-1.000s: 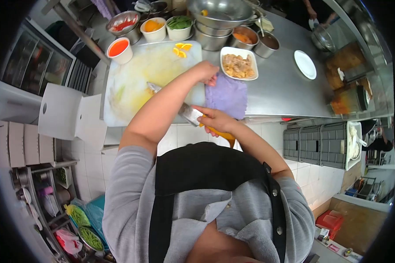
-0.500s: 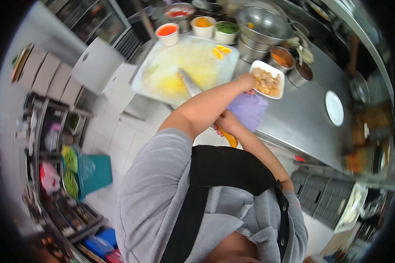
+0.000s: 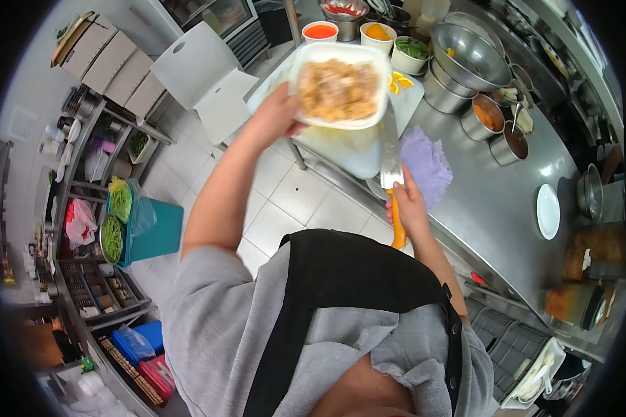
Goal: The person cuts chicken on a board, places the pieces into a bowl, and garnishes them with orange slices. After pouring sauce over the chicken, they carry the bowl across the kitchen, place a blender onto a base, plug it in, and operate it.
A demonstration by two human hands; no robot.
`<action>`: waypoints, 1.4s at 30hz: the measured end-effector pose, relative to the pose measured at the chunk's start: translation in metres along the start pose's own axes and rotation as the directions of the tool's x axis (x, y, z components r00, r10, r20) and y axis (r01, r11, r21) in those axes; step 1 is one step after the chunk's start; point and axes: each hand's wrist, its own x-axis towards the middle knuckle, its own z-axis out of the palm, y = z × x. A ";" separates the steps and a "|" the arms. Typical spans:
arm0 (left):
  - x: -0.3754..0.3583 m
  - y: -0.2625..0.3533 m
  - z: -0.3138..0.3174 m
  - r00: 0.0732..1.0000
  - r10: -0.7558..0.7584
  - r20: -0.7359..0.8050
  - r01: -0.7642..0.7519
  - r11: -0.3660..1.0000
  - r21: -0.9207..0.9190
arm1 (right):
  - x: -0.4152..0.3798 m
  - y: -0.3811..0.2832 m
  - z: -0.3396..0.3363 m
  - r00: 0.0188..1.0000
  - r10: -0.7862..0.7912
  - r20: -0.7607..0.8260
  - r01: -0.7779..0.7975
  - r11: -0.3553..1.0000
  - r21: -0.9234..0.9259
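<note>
My left hand (image 3: 278, 115) grips the left edge of a white square bowl (image 3: 384, 82), lifted above the cutting board (image 3: 358, 154). Pale orange pieces of what looks like meat (image 3: 337, 90) fill the bowl. In my right hand (image 3: 412, 203) is a knife (image 3: 391, 156) with an orange handle, its blade pointing away from me across the board's right side. A crumpled purple cloth (image 3: 426, 165) lies on the steel counter, just right of the knife. Orange slices (image 3: 400, 82) rest on the board, partly hidden behind the bowl and blade.
Tubs of red sauce (image 3: 320, 32), something orange (image 3: 377, 36) and green vegetables (image 3: 412, 52) line the board's far side. A large steel bowl (image 3: 469, 59) and sauce pots (image 3: 509, 144) stand right of them. A white plate (image 3: 547, 212) lies on the counter. A white chair (image 3: 202, 66) stands left.
My left hand has lifted the bowl off the counter and carried it left over the board. My right hand, still holding the knife, has moved right; my arms are no longer crossed.
</note>
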 end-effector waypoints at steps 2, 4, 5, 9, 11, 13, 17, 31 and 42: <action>-0.032 -0.020 -0.039 0.995 -0.046 -0.089 0.051 0.997 0.055 | -0.005 0.000 -0.001 1.000 -0.015 -0.024 0.016 1.000 0.024; -0.056 -0.050 -0.069 0.982 -0.130 -0.135 0.141 0.987 0.074 | -0.009 0.007 0.006 0.998 -0.015 -0.054 0.016 1.000 0.018; -0.067 -0.064 -0.080 0.973 -0.178 -0.148 0.191 0.978 0.080 | -0.010 0.011 0.013 0.997 -0.006 -0.082 0.006 1.000 0.005; -0.095 -0.136 -0.104 0.940 -0.305 -0.152 0.312 0.950 0.025 | -0.016 0.013 0.046 0.994 -0.015 -0.110 0.015 1.000 -0.002; -0.099 -0.167 -0.107 0.924 -0.360 -0.127 0.364 0.931 0.016 | -0.013 0.009 0.069 0.992 0.000 -0.125 -0.004 0.999 -0.032; -0.095 -0.190 -0.099 0.919 -0.381 -0.101 0.383 0.924 -0.004 | -0.005 0.005 0.090 0.992 -0.003 -0.127 -0.003 0.999 -0.046; -0.069 -0.242 -0.075 0.924 -0.383 -0.023 0.382 0.924 -0.034 | 0.011 -0.004 0.123 0.994 -0.027 -0.110 0.023 0.999 -0.041; -0.029 -0.256 -0.052 0.940 -0.338 -0.051 0.334 0.939 -0.080 | 0.031 -0.022 0.153 0.985 0.103 0.135 -0.067 0.966 -0.248; -0.071 -0.264 -0.090 0.905 -0.380 -0.191 0.379 0.924 -0.043 | 0.002 0.003 0.180 0.838 -0.284 0.466 0.520 0.154 -0.840</action>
